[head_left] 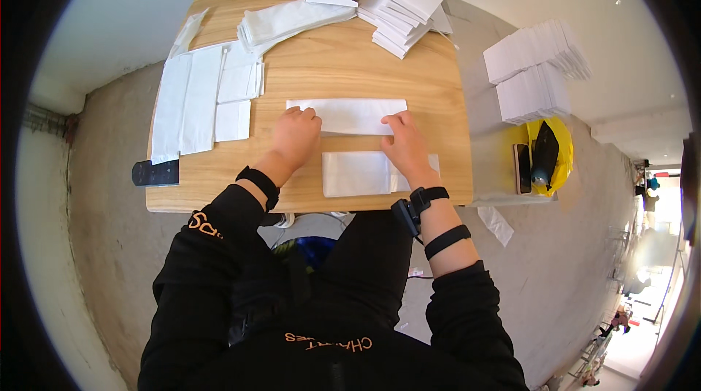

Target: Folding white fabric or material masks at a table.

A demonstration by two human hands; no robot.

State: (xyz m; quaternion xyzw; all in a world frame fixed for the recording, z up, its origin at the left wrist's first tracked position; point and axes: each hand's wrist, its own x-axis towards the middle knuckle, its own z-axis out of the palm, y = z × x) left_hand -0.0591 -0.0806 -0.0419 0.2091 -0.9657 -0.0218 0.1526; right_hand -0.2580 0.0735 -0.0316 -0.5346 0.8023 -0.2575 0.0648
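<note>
A long, flat white sleeve (349, 115) lies crosswise on the wooden table in front of me; I cannot tell whether it is paper or plastic. At its left end, my left hand (298, 134) has its fingers curled down on the edge. My right hand (405, 144) pinches the sleeve near its right end, thumb and forefinger close together. Nearer to me lies a flat, translucent white packet (355, 174), its right part beneath my right hand and wrist.
White sleeves (196, 102) lie in rows at the left, above a black device (155, 173). Farther back are a sleeve stack (292, 22) and folded white cartons (405, 11). On a grey surface at right stand carton stacks (537, 70), a phone (521, 168) and a yellow bag (562, 157).
</note>
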